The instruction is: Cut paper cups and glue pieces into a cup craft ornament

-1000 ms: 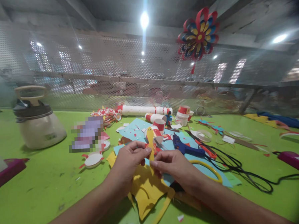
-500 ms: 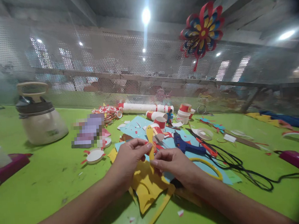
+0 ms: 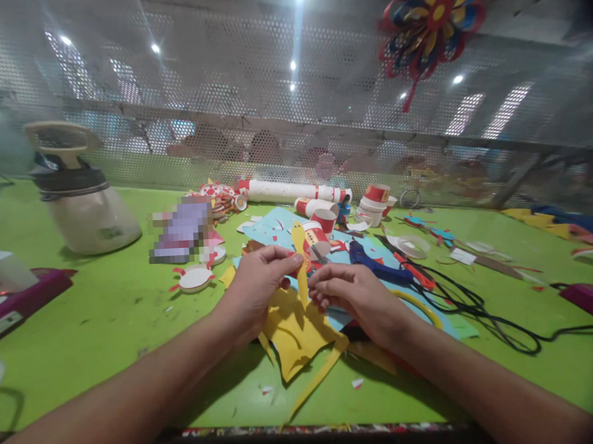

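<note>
My left hand [image 3: 260, 283] pinches a narrow yellow paper cut-out [image 3: 302, 275] between thumb and fingers, holding it upright with its rounded end at the top. Close to its right side is my right hand [image 3: 353, 295], fingers curled together. A slim grey piece [image 3: 320, 254] shows just above those fingers; whether they grip it I cannot tell. Below both hands lies a larger yellow paper sheet [image 3: 297, 338] with cut, curved edges, and a loose yellow strip [image 3: 319, 373] beside it. Light blue paper [image 3: 271, 226] spreads out behind, partly hidden by the hands.
Right of centre are a blue glue gun [image 3: 378, 264], a red-handled tool [image 3: 416, 272], a yellow loop [image 3: 423, 308] and black cable [image 3: 485, 328]. Red-and-white paper cups [image 3: 372, 205] stand behind. On the left are a kettle [image 3: 92, 216], a phone [image 3: 182, 231] and a power strip [image 3: 37, 298].
My right fingers have come off the lower part of the yellow cut-out and sit slightly to its right. The left hand still holds it. The view has tipped downward, showing the table's front edge.
</note>
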{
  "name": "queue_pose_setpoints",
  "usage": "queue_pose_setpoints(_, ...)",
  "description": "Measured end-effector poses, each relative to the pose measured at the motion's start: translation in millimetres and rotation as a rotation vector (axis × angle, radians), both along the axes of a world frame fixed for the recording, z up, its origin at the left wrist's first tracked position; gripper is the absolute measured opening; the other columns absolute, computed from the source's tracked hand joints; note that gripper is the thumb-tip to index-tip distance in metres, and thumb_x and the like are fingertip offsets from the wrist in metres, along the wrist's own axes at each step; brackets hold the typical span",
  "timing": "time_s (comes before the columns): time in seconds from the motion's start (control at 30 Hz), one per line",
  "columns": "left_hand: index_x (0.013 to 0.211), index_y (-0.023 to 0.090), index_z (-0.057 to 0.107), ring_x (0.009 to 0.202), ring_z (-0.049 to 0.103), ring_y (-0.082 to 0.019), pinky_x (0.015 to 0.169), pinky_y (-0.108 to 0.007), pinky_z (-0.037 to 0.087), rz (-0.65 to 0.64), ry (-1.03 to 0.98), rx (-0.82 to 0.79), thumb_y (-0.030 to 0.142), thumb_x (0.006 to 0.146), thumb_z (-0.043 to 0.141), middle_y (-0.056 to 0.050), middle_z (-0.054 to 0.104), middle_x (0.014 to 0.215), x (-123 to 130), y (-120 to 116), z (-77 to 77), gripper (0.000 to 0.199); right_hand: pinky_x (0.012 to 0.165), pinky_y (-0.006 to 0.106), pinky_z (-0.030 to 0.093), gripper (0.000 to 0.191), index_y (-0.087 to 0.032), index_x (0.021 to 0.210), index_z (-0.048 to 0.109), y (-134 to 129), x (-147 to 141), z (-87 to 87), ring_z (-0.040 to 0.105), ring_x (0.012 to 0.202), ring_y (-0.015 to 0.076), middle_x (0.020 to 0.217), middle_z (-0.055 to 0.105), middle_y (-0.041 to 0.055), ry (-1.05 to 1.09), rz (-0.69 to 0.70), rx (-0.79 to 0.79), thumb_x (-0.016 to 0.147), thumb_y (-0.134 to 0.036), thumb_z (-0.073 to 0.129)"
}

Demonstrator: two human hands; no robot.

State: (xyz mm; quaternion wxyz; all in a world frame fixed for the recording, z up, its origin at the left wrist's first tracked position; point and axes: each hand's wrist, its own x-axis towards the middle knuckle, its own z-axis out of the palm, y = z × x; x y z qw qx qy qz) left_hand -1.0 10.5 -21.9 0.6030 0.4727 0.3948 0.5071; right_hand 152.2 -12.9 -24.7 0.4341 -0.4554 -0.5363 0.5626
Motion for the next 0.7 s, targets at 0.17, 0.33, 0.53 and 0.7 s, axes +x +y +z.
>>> queue_pose_setpoints(0.17, 0.066, 0.015, 0.060, 0.062, 0.048, -0.011, 0.060, -0.025, 0.035, -0.069, 0.018, 0.023, 0.026, 0.069, 0.067, 0.000, 0.058, 0.066, 0, 0, -5.0, 0.013, 0.063, 0.028, 0.042, 0.021, -0.013, 0.076, 0.064, 2, 1, -3.2, 0.052, 0.063, 0.0117, 0.068, 0.058, 0.0013, -0.008, 0.059, 0.067, 0.075, -0.035, 0.065)
queue_pose_setpoints(0.33, 0.066, 0.014, 0.058, 0.057, 0.042, -0.008, 0.058, -0.024, 0.033, -0.080, 0.015, 0.012, 0.025, 0.068, 0.068, 0.002, 0.055, 0.063, 1, -2, -5.9, 0.014, 0.061, 0.024, 0.038, 0.024, -0.014, 0.075, 0.064, -1, 3, -2.0, 0.048, 0.060, 0.0092, 0.062, 0.056, -0.0021, -0.096, 0.031, 0.113, 0.079, -0.038, 0.064)
queue_pose_setpoints(0.53, 0.069, 0.014, 0.057, 0.061, 0.047, -0.010, 0.057, -0.024, 0.033, -0.175, -0.112, -0.035, 0.022, 0.068, 0.066, 0.000, 0.055, 0.067, 1, -4, -2.2, 0.013, 0.062, 0.027, 0.039, 0.028, -0.015, 0.070, 0.062, 5, 7, -10.2, 0.049, 0.060, 0.0113, 0.063, 0.058, -0.0009, -0.033, 0.046, 0.089, 0.076, -0.042, 0.067)
queue_pose_setpoints(0.7, 0.071, 0.013, 0.058, 0.066, 0.050, -0.011, 0.059, -0.024, 0.036, -0.194, -0.135, -0.063, 0.020, 0.070, 0.061, -0.002, 0.055, 0.070, 0, -3, -1.1, 0.007, 0.062, 0.028, 0.039, 0.027, -0.015, 0.073, 0.063, 11, 9, -14.6, 0.049, 0.061, 0.0116, 0.069, 0.059, 0.0008, -0.004, 0.016, 0.058, 0.077, -0.042, 0.067)
